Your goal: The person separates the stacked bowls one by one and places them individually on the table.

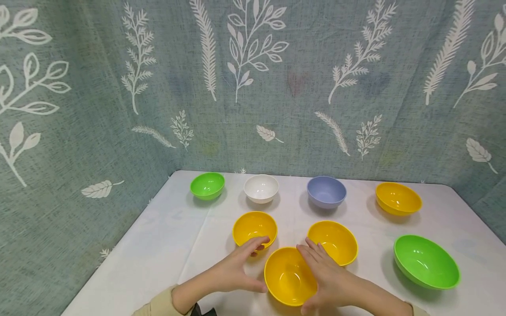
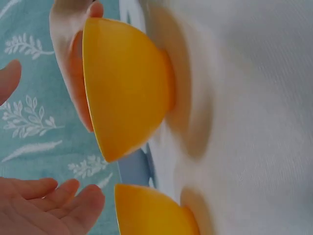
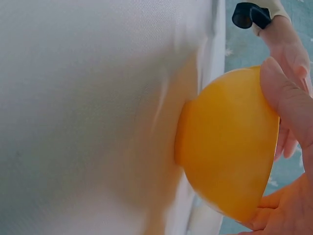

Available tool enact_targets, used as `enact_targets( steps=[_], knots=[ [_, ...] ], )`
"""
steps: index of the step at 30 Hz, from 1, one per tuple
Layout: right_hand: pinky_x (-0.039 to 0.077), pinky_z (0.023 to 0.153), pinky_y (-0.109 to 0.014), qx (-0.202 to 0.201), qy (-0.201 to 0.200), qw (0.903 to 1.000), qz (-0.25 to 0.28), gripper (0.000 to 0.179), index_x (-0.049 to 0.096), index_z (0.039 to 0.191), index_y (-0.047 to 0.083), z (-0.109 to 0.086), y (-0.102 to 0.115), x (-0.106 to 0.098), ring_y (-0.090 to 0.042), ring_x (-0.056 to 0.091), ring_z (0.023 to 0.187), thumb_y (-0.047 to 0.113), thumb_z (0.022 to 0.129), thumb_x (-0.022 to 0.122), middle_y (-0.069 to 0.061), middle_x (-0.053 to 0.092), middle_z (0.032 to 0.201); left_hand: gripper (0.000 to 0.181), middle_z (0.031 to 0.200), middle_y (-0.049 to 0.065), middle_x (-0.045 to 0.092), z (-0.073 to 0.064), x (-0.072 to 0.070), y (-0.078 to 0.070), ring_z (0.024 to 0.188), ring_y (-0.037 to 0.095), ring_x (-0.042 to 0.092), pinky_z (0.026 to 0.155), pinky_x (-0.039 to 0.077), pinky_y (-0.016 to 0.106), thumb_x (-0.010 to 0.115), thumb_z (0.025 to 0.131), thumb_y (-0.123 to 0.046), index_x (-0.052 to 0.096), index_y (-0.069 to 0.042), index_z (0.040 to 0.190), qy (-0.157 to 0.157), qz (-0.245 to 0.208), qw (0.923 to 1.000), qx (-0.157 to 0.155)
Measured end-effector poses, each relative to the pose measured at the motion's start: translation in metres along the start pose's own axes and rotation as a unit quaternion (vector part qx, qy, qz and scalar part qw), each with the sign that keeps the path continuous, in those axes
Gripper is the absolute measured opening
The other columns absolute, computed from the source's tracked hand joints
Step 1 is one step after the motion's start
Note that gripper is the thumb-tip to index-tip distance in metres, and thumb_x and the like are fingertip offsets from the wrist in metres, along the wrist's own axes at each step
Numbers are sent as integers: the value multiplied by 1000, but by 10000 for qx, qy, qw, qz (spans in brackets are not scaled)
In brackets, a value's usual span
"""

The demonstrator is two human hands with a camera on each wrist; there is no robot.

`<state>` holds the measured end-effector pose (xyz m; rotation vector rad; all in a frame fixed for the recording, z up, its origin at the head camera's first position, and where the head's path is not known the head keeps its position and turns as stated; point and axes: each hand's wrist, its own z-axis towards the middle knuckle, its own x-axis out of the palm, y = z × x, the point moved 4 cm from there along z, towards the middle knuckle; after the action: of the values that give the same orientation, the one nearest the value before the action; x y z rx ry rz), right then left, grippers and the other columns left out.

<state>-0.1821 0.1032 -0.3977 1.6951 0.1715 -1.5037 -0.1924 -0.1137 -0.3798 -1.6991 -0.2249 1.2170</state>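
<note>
A yellow bowl (image 1: 290,281) stands upright on the white-covered table at the near middle. My right hand (image 1: 330,278) holds its right side, thumb at the near rim and fingers along the far rim. In the right wrist view the thumb (image 3: 281,90) lies over the rim of that bowl (image 3: 230,142). My left hand (image 1: 235,270) hovers left of the bowl, thumb and fingers spread, apart from it in the left wrist view. Behind the hands stand two more yellow bowls, one at left (image 1: 253,226) and one at right (image 1: 336,241), partly covered by the hands.
Along the back stand a small green bowl (image 1: 207,185), a white bowl (image 1: 261,188), a blue bowl (image 1: 326,192) and a yellow bowl (image 1: 398,199). A larger green bowl (image 1: 427,262) sits at right. A leaf-patterned curtain (image 1: 296,79) hangs behind the table (image 1: 166,232).
</note>
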Motion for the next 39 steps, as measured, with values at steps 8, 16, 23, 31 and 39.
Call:
enact_targets(
  steps=[8, 16, 23, 31, 39],
  knots=[
    [17, 105, -59, -95, 172, 9997, -113, 120, 26, 138, -5, 0, -1, -1, -39, 16, 136, 66, 54, 72, -26, 26, 144, 102, 150, 6, 25, 2, 15, -3, 132, 24, 33, 105, 32, 43, 78, 67, -42, 22, -12, 146, 639, 629, 9953, -362],
    [14, 105, -59, -158, 314, 9993, -106, 120, 26, 139, -4, 1, -2, -3, -39, 14, 137, 69, 55, 69, -25, 26, 145, 111, 151, 12, 19, 14, 30, -2, 135, 24, 27, 107, 30, 39, 80, 62, -45, 18, -4, 145, 823, 1302, 9872, -403],
    [14, 105, -58, -260, 366, 9989, -105, 119, 25, 139, -4, 1, -2, -4, -38, 13, 137, 69, 55, 69, -22, 27, 146, 115, 152, 12, 14, 19, 38, 0, 138, 25, 21, 107, 29, 41, 80, 63, -46, 13, -6, 146, 988, 1303, 9853, -502],
    [17, 104, -58, -464, 285, 9980, -323, 118, 27, 138, -5, 1, -2, -5, -38, 15, 136, 68, 56, 69, -22, 30, 144, 119, 152, 16, 9, 24, 46, 0, 139, 27, 16, 108, 27, 40, 81, 63, -45, 8, -2, 146, 975, 1542, 9831, -136],
    [16, 104, -60, -522, 502, 9968, -325, 118, 23, 140, -5, 0, -1, -5, -40, 13, 136, 66, 59, 68, -20, 26, 146, 118, 148, 13, 17, 25, 50, 2, 135, 24, 25, 107, 30, 37, 80, 62, -48, 12, 0, 145, 761, 1794, 9807, 139]
  ],
)
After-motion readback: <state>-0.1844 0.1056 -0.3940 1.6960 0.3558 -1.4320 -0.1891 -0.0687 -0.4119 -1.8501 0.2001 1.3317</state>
